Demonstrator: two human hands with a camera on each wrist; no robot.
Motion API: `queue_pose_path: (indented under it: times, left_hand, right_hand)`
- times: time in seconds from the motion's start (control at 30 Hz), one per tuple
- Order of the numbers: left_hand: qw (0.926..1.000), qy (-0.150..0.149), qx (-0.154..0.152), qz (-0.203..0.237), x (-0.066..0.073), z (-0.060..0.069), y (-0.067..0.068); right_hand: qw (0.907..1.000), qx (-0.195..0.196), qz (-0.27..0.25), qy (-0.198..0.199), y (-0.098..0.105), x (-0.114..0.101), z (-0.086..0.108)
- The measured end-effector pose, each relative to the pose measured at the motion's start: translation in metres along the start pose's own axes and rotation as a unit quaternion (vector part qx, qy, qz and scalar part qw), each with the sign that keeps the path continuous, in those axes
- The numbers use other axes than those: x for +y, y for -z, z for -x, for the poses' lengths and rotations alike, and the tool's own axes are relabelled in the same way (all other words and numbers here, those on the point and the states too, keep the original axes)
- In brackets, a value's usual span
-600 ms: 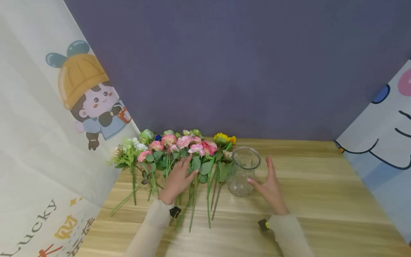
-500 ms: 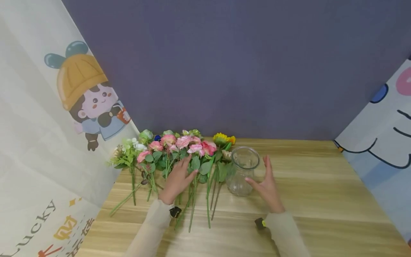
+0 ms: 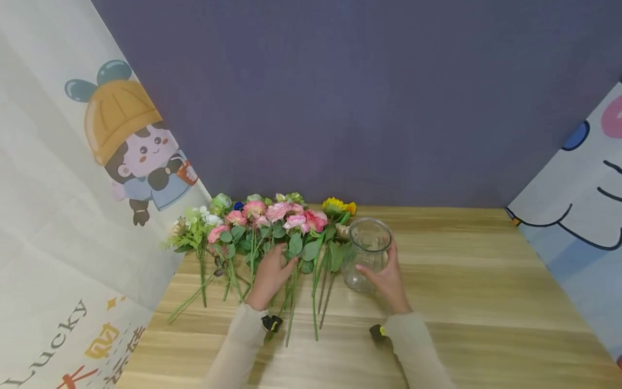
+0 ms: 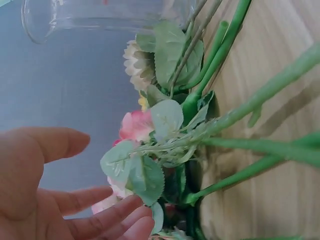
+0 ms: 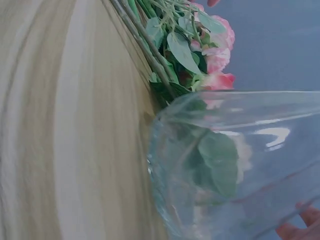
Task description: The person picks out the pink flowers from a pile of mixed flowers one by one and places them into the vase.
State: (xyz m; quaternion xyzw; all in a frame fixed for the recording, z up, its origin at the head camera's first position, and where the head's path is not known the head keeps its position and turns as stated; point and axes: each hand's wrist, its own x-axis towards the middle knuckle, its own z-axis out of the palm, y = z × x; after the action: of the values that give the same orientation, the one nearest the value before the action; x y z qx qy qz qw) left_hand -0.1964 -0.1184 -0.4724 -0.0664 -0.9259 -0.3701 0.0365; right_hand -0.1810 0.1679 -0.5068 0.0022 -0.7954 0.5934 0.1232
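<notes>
- And in comes the person's bare right hand (image 3: 389,283), which a moment ago hangs off to the side with a gap to the glass and now sits right up at the clear, round-bellied glass vase (image 3: 365,254)
- Its thumb lies across the front of the glass and its fingers reach the far side, wide apart, forming a broad curve; whether they press or grip, I cannot tell
- The vase stands upright on the pale wood-grain table (image 3: 466,302), just right of the flowers, its wide mouth facing up
- The person's bare left hand (image 3: 268,274) barely moves, loosely spread, thumb well away from the fingers, holding nothing, fingertips close to the broad grey-green leaves (image 3: 295,244)
- Here lies the row of ruffled pink artificial blooms (image 3: 277,212), thin green stems (image 3: 290,319) pointing toward the person, a bright yellow sunflower (image 3: 334,205) behind near the vase
- So the change, as I judge it, puts the vase at the centre of the work, with the flowers waiting untouched by any firm hold
</notes>
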Motion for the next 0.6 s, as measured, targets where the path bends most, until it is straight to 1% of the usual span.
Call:
queue_pose_path:
  times: [0.13,0.23,0.37,0.47,0.6]
  left_hand:
    - [0.9996,0.024,0.005,0.012,-0.003,0.002,-0.007]
    - [0.9996,0.027,0.01,0.006,-0.003,0.004,-0.013]
    - [0.9997,0.02,0.015,0.008,-0.004,0.007,-0.019]
    - [0.9992,0.031,0.013,0.023,-0.006,0.01,-0.024]
    - [0.9989,0.041,0.01,0.02,-0.01,0.014,-0.029]
  right_hand:
    - [0.9999,0.003,-0.01,0.003,-0.007,0.003,0.0]
    - [0.9999,0.006,-0.008,0.0,-0.01,0.006,-0.001]
    - [0.9996,0.022,-0.006,0.015,-0.015,0.011,0.0]
    - [0.9991,0.034,-0.008,0.025,-0.018,0.014,0.0]
    - [0.9986,0.044,-0.009,0.029,-0.022,0.017,0.001]
